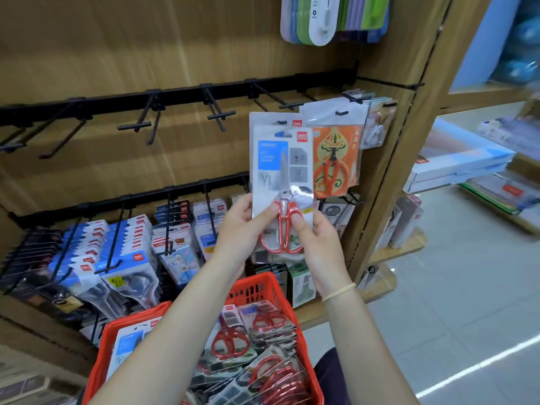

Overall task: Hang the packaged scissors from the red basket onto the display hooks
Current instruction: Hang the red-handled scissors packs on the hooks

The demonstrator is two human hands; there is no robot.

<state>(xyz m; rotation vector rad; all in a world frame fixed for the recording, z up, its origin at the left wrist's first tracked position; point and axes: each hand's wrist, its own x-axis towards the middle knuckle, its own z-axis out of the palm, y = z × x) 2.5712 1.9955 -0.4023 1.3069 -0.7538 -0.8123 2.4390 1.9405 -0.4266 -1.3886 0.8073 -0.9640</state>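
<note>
I hold one packaged pair of red-handled scissors (282, 185) upright in front of the display wall. My left hand (244, 229) grips its lower left edge, thumb on the front. My right hand (317, 241) pinches its lower right edge. The pack's top sits just below a black display hook (287, 106), with another identical pack close behind it. The red basket (257, 287) stands below my forearms, holding several more scissor packs (251, 337).
Bare black hooks (220, 115) run along the upper rail to the left. An orange scissors pack (336, 160) hangs just right of mine. The lower rail (131, 197) carries several crowded stationery packs. White boxes (455, 168) sit on shelving at right.
</note>
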